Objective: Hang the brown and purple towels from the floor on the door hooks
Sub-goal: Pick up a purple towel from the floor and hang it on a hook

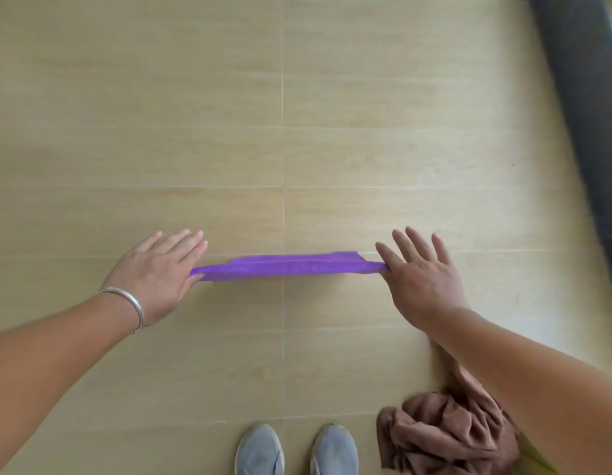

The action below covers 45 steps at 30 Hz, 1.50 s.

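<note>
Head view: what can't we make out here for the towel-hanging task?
- Door hooks: none in the head view; the camera points down at the floor.
- Purple towel: seen edge-on, stretched between left hand and right hand; its ends and the grip are hidden under the hands.
- Brown towel: partly covered by the right forearm.
- Dark strip at the right edge: blurred, unidentifiable.

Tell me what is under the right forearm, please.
Under the right forearm lies the crumpled brown towel on the floor, beside the grey shoes. The arm covers the towel's right part, so its full extent cannot be seen.
</note>
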Tool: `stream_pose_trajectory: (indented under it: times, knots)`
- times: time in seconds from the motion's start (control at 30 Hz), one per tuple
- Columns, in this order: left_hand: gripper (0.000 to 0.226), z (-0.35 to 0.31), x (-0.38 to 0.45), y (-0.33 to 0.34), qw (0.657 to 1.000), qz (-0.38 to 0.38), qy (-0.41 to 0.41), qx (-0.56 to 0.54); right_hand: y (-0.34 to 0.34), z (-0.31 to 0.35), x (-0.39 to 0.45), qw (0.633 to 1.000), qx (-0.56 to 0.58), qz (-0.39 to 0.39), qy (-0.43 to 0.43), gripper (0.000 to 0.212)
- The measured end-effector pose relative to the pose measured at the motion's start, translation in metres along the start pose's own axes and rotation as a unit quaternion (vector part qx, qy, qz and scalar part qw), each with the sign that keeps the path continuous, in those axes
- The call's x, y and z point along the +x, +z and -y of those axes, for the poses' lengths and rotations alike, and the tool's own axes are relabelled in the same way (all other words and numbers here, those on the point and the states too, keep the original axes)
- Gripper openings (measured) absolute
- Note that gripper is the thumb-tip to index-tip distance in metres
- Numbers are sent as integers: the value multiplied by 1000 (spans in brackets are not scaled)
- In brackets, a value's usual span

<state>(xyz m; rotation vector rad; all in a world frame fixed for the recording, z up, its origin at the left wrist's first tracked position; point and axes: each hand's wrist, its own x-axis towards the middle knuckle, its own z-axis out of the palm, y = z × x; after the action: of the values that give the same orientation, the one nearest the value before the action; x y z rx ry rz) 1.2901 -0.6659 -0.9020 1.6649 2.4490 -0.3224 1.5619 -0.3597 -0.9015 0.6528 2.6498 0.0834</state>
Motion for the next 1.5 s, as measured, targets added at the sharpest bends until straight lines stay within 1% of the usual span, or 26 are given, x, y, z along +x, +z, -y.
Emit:
stream_pose_trajectory:
  times: [0.1,0.17,0.3,0.37,0.43,0.5,0.6,0.67,0.8,0.9,0.97,1.07,1.13,1.37,1.5]
  knots:
    - [53,23,-12,-97,999,-5,-39,6,-94,-16,-17,1000,-5,-10,8,51]
    - [53,40,-24,-171,998,-6,-55,3,-171,-30,-31,1000,0,-29,8,52]
    - [57,72,-49,-329,996,-12,-88,0,-334,-56,-70,996,8,-91,3,54]
    - [57,84,-65,-405,995,3,-100,14,-412,-66,-93,994,11,-106,1,53]
    - [56,87,-77,-464,993,20,-112,9,-472,-73,-111,993,16,-114,-3,52]
    - [54,91,-91,-522,993,22,-115,-1,-531,-80,-132,992,21,-124,-3,51]
    - [53,98,-112,-602,993,7,-116,-22,-609,-90,-160,989,23,-147,-8,49]
    - [52,104,-126,-655,992,-15,-123,-29,-662,-102,-177,983,26,-180,-10,47]
    - [45,111,-149,-757,986,-81,-136,-43,-762,-123,-207,972,37,-232,-11,44]
    - [35,110,-166,-826,980,-135,-138,-45,-824,-137,-232,963,20,-268,-9,41]
    - [32,108,-177,-865,975,-166,-138,-42,-858,-147,-247,957,10,-290,-10,40]
    - [28,107,-193,-916,968,-216,-124,-34,-899,-161,-270,945,-20,-327,-15,38]
    - [26,104,-204,-945,964,-237,-120,-25,-920,-169,-283,938,-32,-345,-16,37]
    - [31,90,-232,-1015,944,-297,-139,15,-969,-187,-317,915,-67,-397,-13,36]
    - [31,85,-240,-1034,939,-306,-151,44,-984,-194,-327,907,-87,-411,-24,37]
